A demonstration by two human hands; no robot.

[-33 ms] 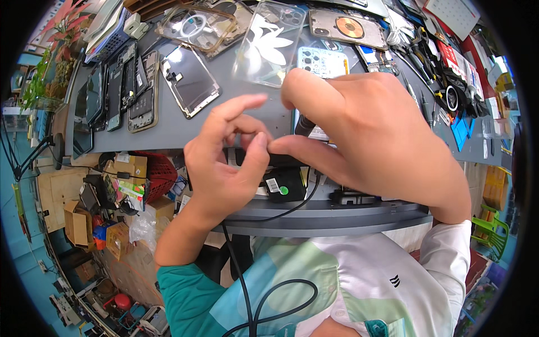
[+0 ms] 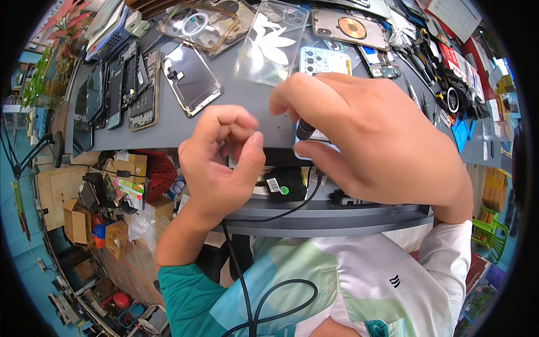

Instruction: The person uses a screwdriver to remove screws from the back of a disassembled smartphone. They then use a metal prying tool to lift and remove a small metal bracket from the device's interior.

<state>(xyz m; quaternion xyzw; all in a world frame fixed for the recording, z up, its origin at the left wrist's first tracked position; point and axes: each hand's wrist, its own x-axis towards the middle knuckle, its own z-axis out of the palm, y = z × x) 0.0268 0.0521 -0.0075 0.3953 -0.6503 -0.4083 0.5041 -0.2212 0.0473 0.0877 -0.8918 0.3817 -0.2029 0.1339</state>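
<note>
My left hand [image 2: 222, 157] is held above the front edge of the grey desk [image 2: 247, 121], fingers loosely curled. A small gap shows between its thumb and index fingertip, with nothing visible there. To its right, my right hand [image 2: 365, 135] arches over the desk with thumb and index finger apart. The end of a black cylindrical tool handle [image 2: 305, 130] sticks out beneath its palm, held by fingers that are hidden. Under that hand lies a phone-like piece with a light blue edge [image 2: 297, 147], mostly covered. Behind it is a pale blue phone back part [image 2: 324, 60].
A clear phone case [image 2: 272, 45], a detached phone screen [image 2: 191, 78] and a phone back with a copper coil [image 2: 351, 28] lie further back. Opened phones [image 2: 143, 92] are at the left. Hand tools [image 2: 418, 64] crowd the right. A black cable [image 2: 281, 218] hangs at the front.
My hands have drawn apart: their thumb tips were together and now are separated. My left hand shifted slightly left, and my right thumb moved right, away from it.
</note>
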